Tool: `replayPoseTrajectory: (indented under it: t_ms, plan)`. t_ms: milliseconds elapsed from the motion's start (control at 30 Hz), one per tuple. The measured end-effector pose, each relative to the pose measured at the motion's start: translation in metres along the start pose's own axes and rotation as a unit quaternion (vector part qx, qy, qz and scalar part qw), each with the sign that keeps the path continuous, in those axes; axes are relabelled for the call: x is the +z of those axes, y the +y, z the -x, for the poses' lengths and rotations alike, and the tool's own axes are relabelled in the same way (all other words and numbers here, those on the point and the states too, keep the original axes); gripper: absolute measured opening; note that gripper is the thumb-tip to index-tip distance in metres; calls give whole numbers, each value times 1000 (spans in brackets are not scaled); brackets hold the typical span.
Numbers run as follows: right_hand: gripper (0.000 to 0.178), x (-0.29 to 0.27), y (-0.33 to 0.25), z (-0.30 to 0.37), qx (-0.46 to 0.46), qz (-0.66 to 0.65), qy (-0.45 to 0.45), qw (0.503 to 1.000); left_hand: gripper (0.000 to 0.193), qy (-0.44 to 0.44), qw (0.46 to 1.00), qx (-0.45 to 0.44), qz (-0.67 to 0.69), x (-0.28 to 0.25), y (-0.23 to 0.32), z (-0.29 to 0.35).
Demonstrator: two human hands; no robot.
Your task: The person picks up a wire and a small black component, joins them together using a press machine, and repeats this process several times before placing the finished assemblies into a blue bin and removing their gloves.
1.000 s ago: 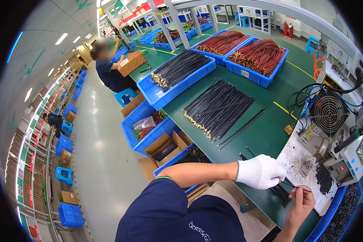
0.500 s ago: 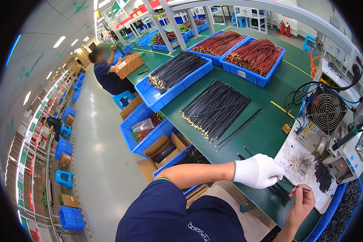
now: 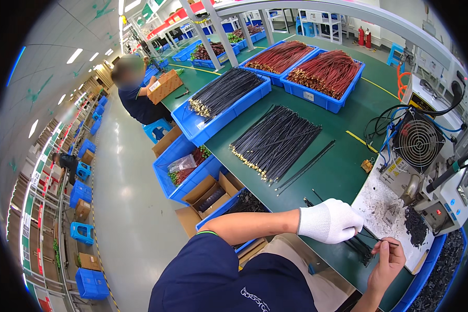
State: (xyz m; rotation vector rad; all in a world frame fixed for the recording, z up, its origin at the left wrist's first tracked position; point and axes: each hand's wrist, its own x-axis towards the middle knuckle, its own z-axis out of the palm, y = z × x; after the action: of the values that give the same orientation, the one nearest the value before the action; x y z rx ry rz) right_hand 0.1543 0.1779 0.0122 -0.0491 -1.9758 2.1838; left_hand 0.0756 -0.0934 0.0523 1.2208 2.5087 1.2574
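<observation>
One thin black cable at the frame's lower right is gripped in the curled, white-gloved left hand and pinched by the bare right hand, presumably to steady its end.

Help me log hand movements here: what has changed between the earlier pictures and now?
Very little. The view has drifted slightly, so the black cable pile sits a touch further left in the picture. Nothing was visibly taken hold of or let go. The gloved left hand and bare right hand still hold the thin black cable between them.
</observation>
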Motion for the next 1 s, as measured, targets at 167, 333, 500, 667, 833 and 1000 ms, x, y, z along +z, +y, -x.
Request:
replayPoseTrajectory:
  t_ms: [167, 333, 500, 667, 833, 1000]
  plan:
    - [13, -2, -1, 1, -1, -3, -1, 1000, 10, 16, 1000, 20, -3, 3, 0, 1]
    - [12, -13, 1, 5, -22, 21, 28, 999, 11, -7, 1000, 14, 7, 5, -4, -4]
    - [11, 2, 0, -5, -13, -5, 27, 1000, 15, -16, 1000, -14, 12, -1, -2, 5]
    - [11, 3, 4, -9, -16, -50, 33, 998, 16, -33, 997, -48, 48, -6, -7, 0]
    - [13, -4, 4, -9, -14, -73, 23, 997, 17, -70, 988, -104, 88, -12, 1, -11]
    - [12, -3, 9, -3, 0, -80, 11, 997, 22, -104, 960, -153, 212, 0, -4, -13]
